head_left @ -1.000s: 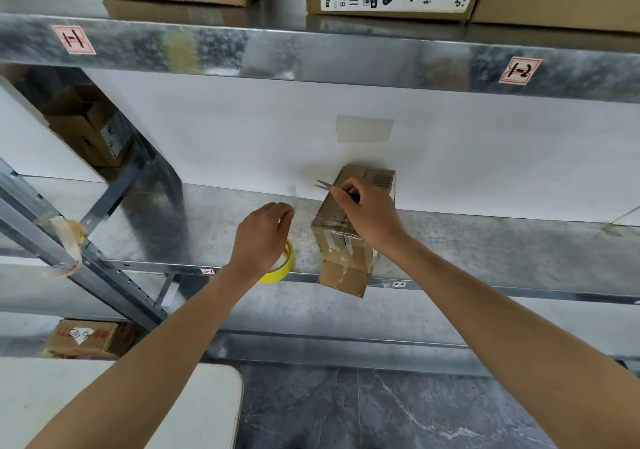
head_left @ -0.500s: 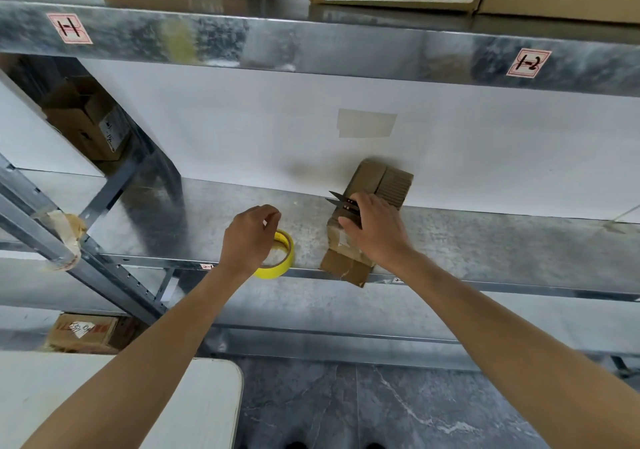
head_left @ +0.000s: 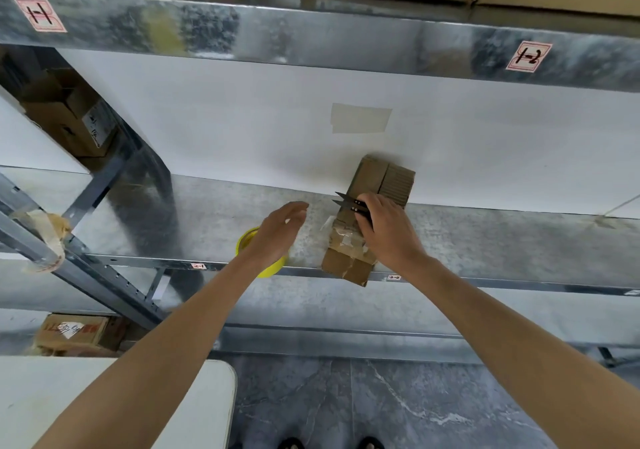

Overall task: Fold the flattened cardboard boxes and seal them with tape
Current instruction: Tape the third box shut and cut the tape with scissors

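**Black snips [head_left: 351, 203] gripped, cardboard box [head_left: 346, 265] on metal shelf [head_left: 502, 240]**

Right hand [head_left: 389, 235] fingers [head_left: 372, 203] curl round the snips, blades slightly apart, pointing left; palm rests on the box's taped top. Left hand [head_left: 275, 232] fingers [head_left: 294, 208] loose and spread, holding nothing, above yellow tape roll [head_left: 270, 270]. Roll lies at the shelf's front edge, near the box. Box's near end overhangs that edge.
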